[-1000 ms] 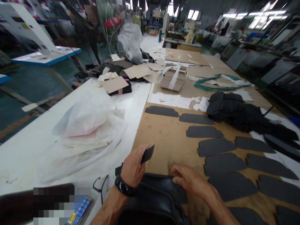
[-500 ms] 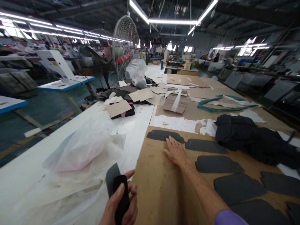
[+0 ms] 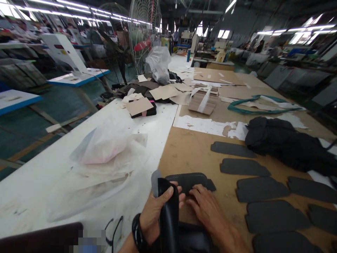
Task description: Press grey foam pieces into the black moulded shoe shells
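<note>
My left hand (image 3: 155, 207), with a black band on its wrist, grips a folded piece of glossy black leather-like material (image 3: 169, 218). A light grey tip shows at its upper end, and more of the black material hangs below between my hands. Just beyond is a flat dark grey panel (image 3: 186, 180) with a stepped right end, lying on the brown board (image 3: 181, 147). My right hand (image 3: 207, 203) has its fingers stretched out at the panel's near edge, apparently touching it. More grey panels (image 3: 263, 188) lie to the right.
Crumpled translucent plastic (image 3: 105, 147) covers part of the white table (image 3: 160, 130) on the left. Eyeglasses (image 3: 113, 232) lie near its front. A black cloth heap (image 3: 284, 140) is at the right. Farther back sit a tied brown bundle (image 3: 202, 103) and a large fan (image 3: 144, 35).
My right hand has drawn the far-left grey panel toward me across the board. My left hand has moved right with the black piece, beside the panel. The view has tilted down.
</note>
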The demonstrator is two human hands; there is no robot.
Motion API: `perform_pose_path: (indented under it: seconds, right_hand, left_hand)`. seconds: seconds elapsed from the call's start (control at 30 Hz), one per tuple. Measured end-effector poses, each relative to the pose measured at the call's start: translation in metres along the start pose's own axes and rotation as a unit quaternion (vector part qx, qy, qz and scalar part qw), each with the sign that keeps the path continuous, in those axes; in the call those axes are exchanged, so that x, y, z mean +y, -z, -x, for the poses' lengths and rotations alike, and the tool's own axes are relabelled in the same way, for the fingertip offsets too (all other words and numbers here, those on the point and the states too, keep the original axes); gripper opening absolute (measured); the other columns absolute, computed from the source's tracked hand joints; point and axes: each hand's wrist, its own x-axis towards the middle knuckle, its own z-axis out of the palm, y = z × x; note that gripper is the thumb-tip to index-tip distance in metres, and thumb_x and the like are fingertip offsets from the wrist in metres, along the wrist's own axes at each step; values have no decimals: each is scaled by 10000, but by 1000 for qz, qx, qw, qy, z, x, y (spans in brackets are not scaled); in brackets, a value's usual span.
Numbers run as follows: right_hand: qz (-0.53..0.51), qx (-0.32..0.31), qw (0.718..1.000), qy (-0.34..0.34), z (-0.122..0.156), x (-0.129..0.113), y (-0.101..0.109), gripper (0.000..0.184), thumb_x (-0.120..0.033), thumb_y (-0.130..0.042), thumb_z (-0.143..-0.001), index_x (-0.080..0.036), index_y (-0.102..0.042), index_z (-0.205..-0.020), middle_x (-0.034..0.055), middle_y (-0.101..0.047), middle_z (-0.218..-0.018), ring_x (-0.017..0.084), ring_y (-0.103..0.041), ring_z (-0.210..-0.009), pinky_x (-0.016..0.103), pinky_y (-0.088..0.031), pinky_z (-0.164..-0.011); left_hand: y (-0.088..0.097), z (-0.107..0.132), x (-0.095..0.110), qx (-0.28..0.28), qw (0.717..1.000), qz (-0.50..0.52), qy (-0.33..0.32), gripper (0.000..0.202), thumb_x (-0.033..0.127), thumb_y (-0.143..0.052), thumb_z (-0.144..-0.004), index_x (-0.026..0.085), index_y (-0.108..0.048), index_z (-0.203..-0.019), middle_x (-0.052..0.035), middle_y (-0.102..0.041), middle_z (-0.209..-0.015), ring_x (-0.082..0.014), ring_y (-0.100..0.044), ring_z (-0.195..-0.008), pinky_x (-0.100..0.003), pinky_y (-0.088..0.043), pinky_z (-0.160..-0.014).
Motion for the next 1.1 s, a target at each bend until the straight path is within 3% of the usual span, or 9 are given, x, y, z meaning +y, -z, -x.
perform_pose_path:
  seconds: [0.17, 0.33, 0.5, 0.6, 0.67, 0.77, 0.9, 0.97, 1.1]
  right_hand:
    - [-285, -12, 957, -45, 2, -29, 35, 272, -392, -436, -849, -173, -597, -828, 16, -598, -792, 121, -542, -744, 223, -396, -674]
    - [-315, -73, 943, -84, 20, -54, 23, 109, -242, -589, -691, -156, -524, -677, -33, -522, -612, 83, -456, -587, 186, -312, -530]
    - [-376, -14, 921, -96, 18, -34, 18, 134, -286, -481, -765, -167, -450, -711, -35, -440, -631, 84, -422, -598, 188, -319, -539]
    - [-366, 42, 925, -88, 9, -10, 31, 162, -333, -442, -801, -172, -461, -807, -16, -481, -713, 102, -461, -668, 205, -359, -614]
    - [-300, 31, 951, -68, 1, 1, 38, 170, -341, -429, -821, -179, -480, -840, -7, -517, -749, 112, -480, -698, 214, -359, -641]
    - [-185, -34, 982, -8, -14, 1, 39, 154, -320, -416, -848, -195, -506, -848, -11, -557, -744, 113, -502, -690, 218, -342, -631]
    - [-55, -78, 994, 61, -38, -10, 24, 143, -300, -421, -870, -209, -530, -847, -16, -602, -771, 118, -547, -730, 222, -340, -652]
    - [-10, -90, 992, 86, -49, -13, 16, 149, -300, -421, -879, -215, -541, -851, -16, -613, -785, 120, -563, -744, 219, -343, -651]
    - [33, -88, 988, 122, -63, -10, 2, 168, -297, -396, -900, -223, -546, -898, -6, -626, -821, 122, -582, -756, 217, -358, -644]
  left_hand:
    - [2, -2, -13, 34, 999, -24, 12, 337, 233, -778, -619, 89, -583, -854, -91, -651, -787, -203, -639, -691, -305, -513, -655]
    - [1, -1, -22, 21, 999, -1, -28, 318, 315, -778, -607, 111, -587, -760, -21, -609, -637, -137, -578, -548, -252, -467, -540]
    - [5, 4, -22, 63, 996, -45, -43, 399, 416, -761, -597, 113, -590, -791, -9, -565, -593, -113, -525, -500, -228, -426, -488]
    - [16, 12, -11, 99, 978, -136, -121, 383, 459, -693, -662, 138, -593, -845, 44, -470, -511, -90, -467, -462, -199, -398, -463]
    - [23, 21, -4, 98, 925, -299, -212, 302, 439, -605, -747, 161, -610, -866, 32, -493, -533, -108, -498, -502, -210, -424, -505]
    - [25, 31, -2, 38, 749, -577, -323, 200, 224, -491, -798, 206, -628, -943, -30, -625, -813, -165, -590, -762, -268, -471, -710]
    - [23, 21, -22, 20, 534, -797, -281, 535, -37, -348, -671, 213, -583, -1081, -38, -625, -994, -195, -584, -898, -329, -480, -793]
    - [28, 10, -33, 39, 471, -838, -273, 629, -71, -325, -628, 197, -549, -1152, -39, -608, -1098, -207, -560, -993, -349, -470, -853]
    - [46, -9, -47, 55, 399, -860, -314, 701, -62, -328, -620, 194, -470, -1257, -35, -474, -1312, -220, -467, -1165, -349, -450, -916]
